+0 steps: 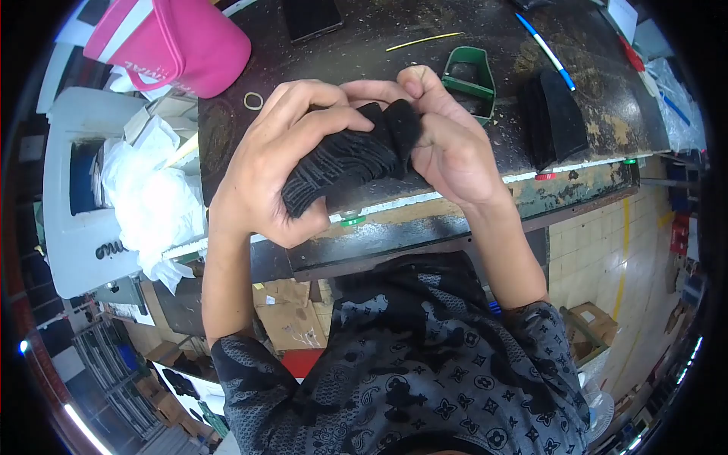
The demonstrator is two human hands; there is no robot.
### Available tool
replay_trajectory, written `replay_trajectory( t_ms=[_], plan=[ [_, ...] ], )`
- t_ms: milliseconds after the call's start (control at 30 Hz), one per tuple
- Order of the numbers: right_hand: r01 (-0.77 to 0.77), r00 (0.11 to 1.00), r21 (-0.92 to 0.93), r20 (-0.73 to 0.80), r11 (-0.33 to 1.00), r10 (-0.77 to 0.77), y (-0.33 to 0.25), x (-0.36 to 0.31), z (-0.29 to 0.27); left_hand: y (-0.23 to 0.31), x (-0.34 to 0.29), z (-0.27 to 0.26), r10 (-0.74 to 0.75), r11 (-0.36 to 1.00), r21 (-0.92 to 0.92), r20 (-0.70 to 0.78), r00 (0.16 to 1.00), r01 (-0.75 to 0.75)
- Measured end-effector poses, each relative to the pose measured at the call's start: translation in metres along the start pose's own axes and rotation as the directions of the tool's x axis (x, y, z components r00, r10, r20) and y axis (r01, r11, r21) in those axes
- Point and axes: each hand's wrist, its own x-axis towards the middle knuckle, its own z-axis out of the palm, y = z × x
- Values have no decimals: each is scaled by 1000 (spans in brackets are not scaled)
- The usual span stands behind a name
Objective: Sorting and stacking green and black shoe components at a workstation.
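A thick stack of black cloth pieces [341,167] is held above the front edge of the worktable [250,45], its many layered edges facing me. My left hand [262,163] wraps round the stack's left end, fingers over the top and thumb underneath. At the right end, my right hand [455,148] is closed on the outermost pieces, which bend away from the others. Some of its fingertips are hidden behind the cloth. A second black cloth pile [553,121] lies on the table to the right. Just beyond my right hand sits a green tray [470,80].
A pink bucket-shaped bag [182,45] stands at the far left, with a rubber band [253,101] near it. A thin yellow stick [425,41] and a blue-and-white pen [546,51] lie farther back. White plastic bags [152,178] bulge beside the table's left side.
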Motion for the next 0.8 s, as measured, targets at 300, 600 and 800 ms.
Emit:
replay_trajectory(
  t_ms=[300, 600, 800],
  plan=[
    [46, 999, -233, 25, 971, -41, 9, 2, -12, 2, 9, -6, 31, 994, 102, 34, 999, -34],
    [-13, 1000, -365, 8, 931, 17, 5, -1, -9, -4, -2, 1, 34, 993, 118, -42, 999, -29],
    [-45, 999, -403, -4, 914, 48, 2, -1, -7, 3, 2, -2, 34, 984, 174, -5, 999, -33]
  ],
)
